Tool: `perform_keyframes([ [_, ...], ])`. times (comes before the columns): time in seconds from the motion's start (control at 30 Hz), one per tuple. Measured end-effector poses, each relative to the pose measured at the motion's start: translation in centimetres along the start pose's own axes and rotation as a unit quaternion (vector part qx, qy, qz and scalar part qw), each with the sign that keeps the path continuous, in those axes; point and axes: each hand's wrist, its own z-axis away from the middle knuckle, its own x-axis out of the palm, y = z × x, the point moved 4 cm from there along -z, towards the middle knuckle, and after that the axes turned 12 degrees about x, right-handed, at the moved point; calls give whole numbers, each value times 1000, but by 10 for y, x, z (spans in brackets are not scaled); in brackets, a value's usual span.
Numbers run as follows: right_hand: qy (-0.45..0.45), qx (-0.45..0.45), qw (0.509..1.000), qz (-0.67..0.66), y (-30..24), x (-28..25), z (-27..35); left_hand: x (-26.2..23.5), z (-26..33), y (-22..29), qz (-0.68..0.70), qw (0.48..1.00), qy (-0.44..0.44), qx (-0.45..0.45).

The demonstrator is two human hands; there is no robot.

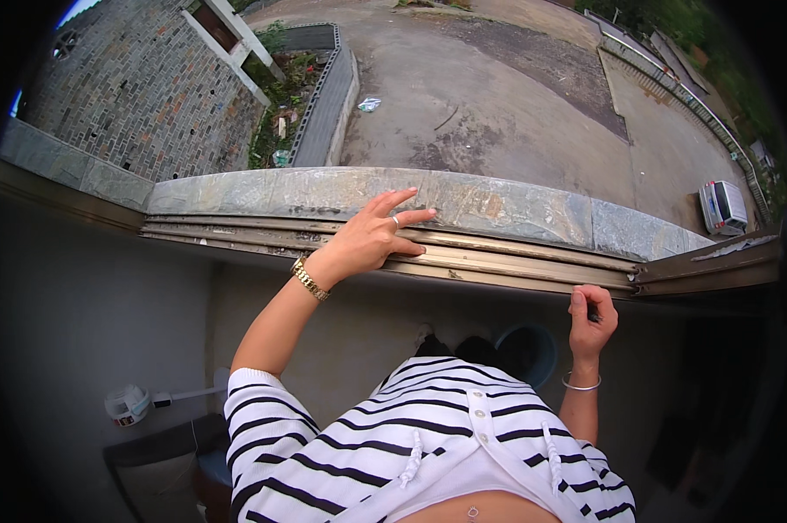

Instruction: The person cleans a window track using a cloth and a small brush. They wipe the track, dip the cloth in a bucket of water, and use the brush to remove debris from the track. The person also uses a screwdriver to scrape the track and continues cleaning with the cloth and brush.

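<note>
A metal sliding-window track point(515, 260) with several parallel rails runs across the middle, its left stretch dark with dirt. My left hand point(372, 234) lies over the rails, fingers spread, a ring on one finger and a gold watch at the wrist. Its lowest finger touches the track; the others reach toward the grey stone sill point(498, 202) beyond. Near the right end of the track, just on my side of it, my right hand point(594, 321) is curled closed. Whatever it may hold is hidden by the fingers.
The window frame's side point(716, 266) bounds the opening on the right. Below the sill indoors stand a blue bucket point(542, 356) and a white device point(128, 404). Outside lie a concrete yard point(515, 113), a planter wall point(319, 113) and a parked white van point(725, 209).
</note>
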Motion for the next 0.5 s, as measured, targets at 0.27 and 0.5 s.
perform_keyframes([
  [0.27,3,82,996,24,0,-9,10,-78,126,-61,-88,867,359,-335],
  [0.5,-3,110,990,88,-17,21,5,-64,143,-19,-216,867,343,-289],
])
